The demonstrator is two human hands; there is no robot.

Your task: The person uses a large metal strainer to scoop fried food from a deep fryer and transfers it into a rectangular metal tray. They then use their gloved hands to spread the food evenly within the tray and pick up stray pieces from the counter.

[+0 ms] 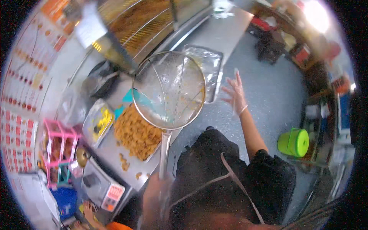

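My left hand (156,187), blurred, grips the metal handle of a large round wire-mesh skimmer (172,95). The skimmer's mesh is raised in front of me, partly covering the counter and a shiny metal tray (211,72). To the left of the handle, a tray heaped with brown fried pieces (136,132) rests on the metal counter (112,155). Some pieces lie loose on the counter. My right hand (236,95), in a clear plastic glove, is held out over the floor with its fingers spread and nothing in it.
A metal tray with yellow food (103,122) stands beside the heap. Nearby are a digital scale (100,184), a pink basket (63,143) and a dark pan (100,79). Another person's hand (89,211) shows at lower left. A lidded green bucket (293,142) is at right.
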